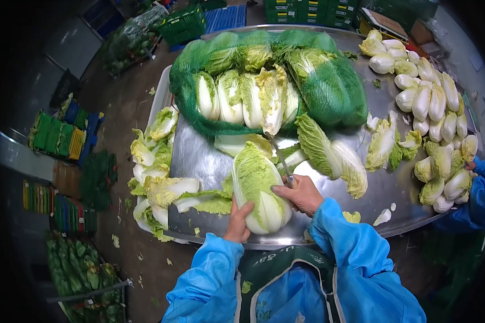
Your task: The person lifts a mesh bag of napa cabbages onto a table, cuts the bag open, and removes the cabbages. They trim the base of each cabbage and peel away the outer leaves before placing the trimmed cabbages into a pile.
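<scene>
We judge the step in hand to be trimming. Our left hand (238, 222) cups a cabbage (261, 191) over the near edge of the metal table (194, 156), fingers curved round its side. Our right hand (303, 195) has its fingers wrapped on a knife (281, 156), thumb against the cabbage. A cut here would call for a steady left grip, blade clear of fingers. Containers: green net sack (334, 89), open towards us, whole cabbages (231, 97) inside; white tray (160, 91) at table's left, loose leaves (170, 191) heaped in it.
</scene>
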{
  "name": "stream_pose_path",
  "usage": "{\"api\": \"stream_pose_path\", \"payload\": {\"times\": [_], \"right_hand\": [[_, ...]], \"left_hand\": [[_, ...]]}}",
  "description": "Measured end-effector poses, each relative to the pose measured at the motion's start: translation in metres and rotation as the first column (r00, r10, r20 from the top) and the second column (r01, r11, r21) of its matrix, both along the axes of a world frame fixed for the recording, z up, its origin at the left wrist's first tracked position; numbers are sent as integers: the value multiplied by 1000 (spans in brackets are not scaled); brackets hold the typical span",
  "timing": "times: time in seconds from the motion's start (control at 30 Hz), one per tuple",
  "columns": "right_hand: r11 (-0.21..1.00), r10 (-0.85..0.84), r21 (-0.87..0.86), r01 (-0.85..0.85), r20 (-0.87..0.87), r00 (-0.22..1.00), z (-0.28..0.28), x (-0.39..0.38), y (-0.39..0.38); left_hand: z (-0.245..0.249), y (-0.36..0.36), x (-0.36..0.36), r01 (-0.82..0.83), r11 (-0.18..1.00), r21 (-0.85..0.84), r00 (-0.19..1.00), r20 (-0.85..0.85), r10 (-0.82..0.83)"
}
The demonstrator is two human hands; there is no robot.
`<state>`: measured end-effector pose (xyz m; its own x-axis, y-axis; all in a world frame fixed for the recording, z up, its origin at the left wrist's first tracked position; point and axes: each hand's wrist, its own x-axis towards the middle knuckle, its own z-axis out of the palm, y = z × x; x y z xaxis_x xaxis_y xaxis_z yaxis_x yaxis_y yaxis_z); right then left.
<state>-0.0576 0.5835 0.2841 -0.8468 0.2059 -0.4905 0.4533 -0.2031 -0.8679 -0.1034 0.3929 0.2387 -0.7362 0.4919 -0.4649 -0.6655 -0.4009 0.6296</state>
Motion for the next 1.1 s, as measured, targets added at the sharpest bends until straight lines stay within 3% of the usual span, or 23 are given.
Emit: {"api": "stream_pose_path", "payload": {"times": [0.07, 0.13, 0.17, 0.2, 0.23, 0.3, 0.37, 0.4, 0.43, 0.47, 0.5, 0.53, 0.57, 0.6, 0.67, 0.73, 0.77, 0.8, 0.83, 0.87, 0.93, 1.07, 1.1], "right_hand": [[997, -3, 78, 3, -6, 1000, -7, 0, -4], [910, -36, 406, 80, -115, 993, -18, 2, -1], [901, -42, 420, 113, -175, 984, -16, 4, 5], [899, -46, 423, 117, -174, 984, -15, 6, 15], [810, 36, 586, 33, -106, 994, -15, 8, 28], [642, 83, 760, -102, 64, 995, -18, 8, 67], [591, 46, 794, -144, 145, 988, -41, 14, 100], [551, 72, 831, 78, -141, 987, -56, 17, 110], [520, 112, 800, 300, -412, 904, -63, 18, 114], [764, 54, 638, 102, -220, 974, -34, 20, 96], [929, 58, 367, -52, -7, 998, -4, 22, 73], [992, 97, 76, -101, 57, 994, -6, 26, 62], [958, 73, -273, -85, -54, 996, -20, 26, 46], [802, 10, -589, -99, -151, 988, -32, 25, 33], [854, 17, -515, -75, -117, 993, -23, 25, 31], [894, 26, -445, -55, -71, 997, -13, 30, 32], [939, 8, -345, -2, 17, 1000, -9, 33, 35], [970, -23, -237, 47, 103, 994, -7, 34, 37], [966, -86, -231, 116, 135, 987, -8, 34, 36], [965, -86, -234, 118, 145, 986, -7, 33, 31], [972, -180, -135, 193, 102, 978, -2, 25, 15], [890, -369, -231, 393, 139, 919, -16, 28, 28], [852, -400, -326, 410, 100, 911, -23, 32, 41]], "left_hand": [[-14, 4, 5, -3, 999, -36, 1000, -27, 2], [-19, 4, 3, 5, 998, -69, 998, -65, -10], [-19, 2, 3, 47, 995, -82, 995, -84, -54], [-20, 1, 3, 89, 992, -93, 990, -101, -99], [-28, -5, 1, 93, 992, -88, 990, -102, -102], [-53, -24, 1, 304, 940, 156, 936, 136, -325], [-50, -22, 17, 249, 927, 279, 920, 232, -317], [-49, -20, 23, 170, 904, 392, 893, 326, -310], [-51, -20, 25, 116, 880, 461, 857, 401, -324], [-51, -18, 26, 115, 879, 463, 856, 403, -324], [-51, -16, 25, 231, 656, 719, 731, 317, -605], [-50, -13, 25, 274, 347, 897, 561, 144, -815], [-45, -7, 25, 276, 345, 897, 555, 144, -819], [-35, -1, 28, 348, 362, 865, 475, 170, -863], [-13, 3, 33, 416, 374, 829, 394, 207, -896], [3, -5, 36, 285, 846, 451, 798, 377, -470], [2, -15, 32, 285, 848, 448, 796, 383, -469], [0, -28, 26, 454, 870, 195, 866, 133, -482], [0, -35, 24, 524, 846, -99, 838, -117, -533], [0, -33, 25, 540, 778, -321, 750, -235, -618], [-5, -22, 38, 449, 771, -452, 774, -235, -588], [-59, -36, 42, 480, 855, -198, 839, -179, -513], [-71, -37, 44, 412, 911, 23, 911, -31, -411]]}}
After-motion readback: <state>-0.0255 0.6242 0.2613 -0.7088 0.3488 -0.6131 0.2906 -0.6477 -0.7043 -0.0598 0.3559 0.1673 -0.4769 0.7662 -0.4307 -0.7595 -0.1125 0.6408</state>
